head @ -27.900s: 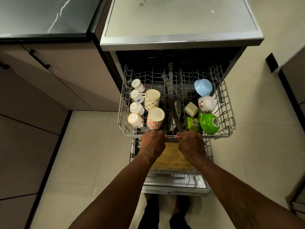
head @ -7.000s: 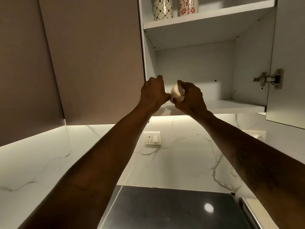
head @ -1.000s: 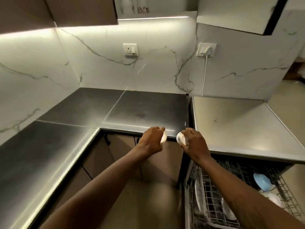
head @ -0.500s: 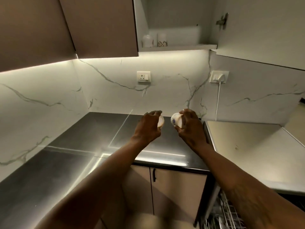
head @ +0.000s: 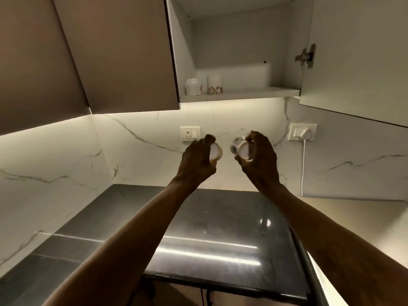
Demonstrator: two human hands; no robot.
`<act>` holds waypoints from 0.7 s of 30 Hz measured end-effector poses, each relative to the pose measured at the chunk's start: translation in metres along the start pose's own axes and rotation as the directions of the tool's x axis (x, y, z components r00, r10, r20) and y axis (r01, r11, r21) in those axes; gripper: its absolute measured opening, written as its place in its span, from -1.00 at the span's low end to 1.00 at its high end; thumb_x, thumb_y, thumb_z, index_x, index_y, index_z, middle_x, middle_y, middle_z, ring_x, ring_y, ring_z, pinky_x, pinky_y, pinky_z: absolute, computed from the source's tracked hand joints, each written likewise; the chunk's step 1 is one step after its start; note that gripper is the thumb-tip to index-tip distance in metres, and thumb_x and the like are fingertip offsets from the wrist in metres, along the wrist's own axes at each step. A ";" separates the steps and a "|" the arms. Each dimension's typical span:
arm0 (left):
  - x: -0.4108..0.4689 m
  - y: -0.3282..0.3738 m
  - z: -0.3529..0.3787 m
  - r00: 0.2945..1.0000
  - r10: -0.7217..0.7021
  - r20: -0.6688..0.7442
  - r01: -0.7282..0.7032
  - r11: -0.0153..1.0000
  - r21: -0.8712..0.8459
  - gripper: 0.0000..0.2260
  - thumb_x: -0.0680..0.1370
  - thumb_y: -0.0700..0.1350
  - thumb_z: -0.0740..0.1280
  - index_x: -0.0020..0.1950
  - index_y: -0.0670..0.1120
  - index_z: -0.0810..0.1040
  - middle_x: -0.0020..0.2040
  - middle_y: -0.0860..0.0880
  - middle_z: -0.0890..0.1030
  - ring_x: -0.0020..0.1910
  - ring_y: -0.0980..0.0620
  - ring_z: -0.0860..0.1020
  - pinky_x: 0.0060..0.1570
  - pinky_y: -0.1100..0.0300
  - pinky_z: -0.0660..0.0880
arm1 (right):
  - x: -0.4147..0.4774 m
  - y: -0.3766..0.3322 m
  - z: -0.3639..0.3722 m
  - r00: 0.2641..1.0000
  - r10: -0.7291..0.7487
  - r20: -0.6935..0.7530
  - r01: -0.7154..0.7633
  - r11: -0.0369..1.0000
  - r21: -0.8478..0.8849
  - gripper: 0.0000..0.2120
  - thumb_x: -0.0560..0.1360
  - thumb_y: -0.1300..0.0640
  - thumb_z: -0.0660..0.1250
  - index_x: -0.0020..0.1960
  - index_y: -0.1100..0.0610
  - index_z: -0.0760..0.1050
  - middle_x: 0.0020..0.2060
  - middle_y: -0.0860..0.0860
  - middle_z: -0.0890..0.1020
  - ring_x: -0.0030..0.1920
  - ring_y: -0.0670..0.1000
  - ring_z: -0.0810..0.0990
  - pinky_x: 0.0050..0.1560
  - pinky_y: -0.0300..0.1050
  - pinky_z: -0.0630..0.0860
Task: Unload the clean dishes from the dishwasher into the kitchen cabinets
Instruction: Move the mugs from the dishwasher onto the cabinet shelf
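My left hand (head: 197, 160) is closed around a small white cup (head: 216, 152), held up in front of the marble backsplash. Beside it my right hand (head: 259, 157) grips a second small white cup (head: 239, 149) with a dark print. Both cups are raised below the open wall cabinet, whose lower shelf (head: 240, 95) carries a plain white cup (head: 193, 87) and a flower-patterned cup (head: 214, 84) at its left end. The dishwasher is out of view.
The cabinet's door (head: 353, 54) stands open on the right with its hinge showing. A closed brown cabinet (head: 119, 51) is on the left. A dark countertop (head: 209, 235) lies below my arms. Two wall sockets, one (head: 303, 132) with a white plug and cord.
My view has tilted up from the dishwasher and counter to the open cabinet. Both hands have risen with the two cups toward the lower shelf.
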State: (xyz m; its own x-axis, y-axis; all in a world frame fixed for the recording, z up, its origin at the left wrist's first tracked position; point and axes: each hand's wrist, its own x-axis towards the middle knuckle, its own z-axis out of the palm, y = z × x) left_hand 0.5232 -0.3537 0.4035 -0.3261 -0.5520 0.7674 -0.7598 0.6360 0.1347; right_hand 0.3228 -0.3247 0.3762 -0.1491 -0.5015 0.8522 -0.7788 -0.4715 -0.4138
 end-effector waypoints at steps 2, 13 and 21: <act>0.022 -0.003 0.000 0.999 0.015 -0.039 -0.015 1.000 -0.008 -0.47 0.36 -0.16 0.51 0.29 -0.07 0.43 0.03 -0.07 0.64 -0.02 -0.13 0.61 -0.10 0.05 0.57 | 0.021 0.002 0.004 0.999 -0.022 -0.027 0.022 1.000 0.005 -0.32 0.35 0.16 0.60 0.37 0.20 0.39 0.32 0.08 0.49 0.31 0.08 0.48 0.32 -0.03 0.49; 0.143 -0.026 0.000 0.959 0.148 -0.240 -0.171 0.982 -0.077 -0.51 0.32 -0.17 0.50 0.24 -0.09 0.53 0.10 0.00 0.64 0.02 -0.04 0.60 0.00 0.17 0.52 | 0.133 0.005 0.021 0.960 -0.150 -0.236 0.149 0.989 -0.019 -0.35 0.34 0.22 0.60 0.38 0.12 0.49 0.25 0.07 0.57 0.26 0.03 0.52 0.27 -0.36 0.36; 0.214 -0.022 0.006 0.922 0.216 -0.321 -0.258 0.962 -0.094 -0.60 0.31 -0.13 0.50 0.12 -0.13 0.56 -0.09 -0.04 0.65 -0.16 -0.06 0.58 -0.15 0.14 0.48 | 0.201 0.028 0.030 0.934 -0.169 -0.315 0.139 0.984 -0.114 -0.35 0.40 0.20 0.55 0.45 0.13 0.45 0.25 0.17 0.55 0.24 0.10 0.53 0.22 -0.50 0.30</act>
State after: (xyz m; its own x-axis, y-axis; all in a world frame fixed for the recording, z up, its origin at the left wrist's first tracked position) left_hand 0.4671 -0.4890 0.5612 -0.2841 -0.1985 0.9380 -0.5934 0.8048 -0.0094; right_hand 0.2895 -0.4600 0.5263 -0.1999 -0.1605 0.9666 -0.8561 -0.4512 -0.2520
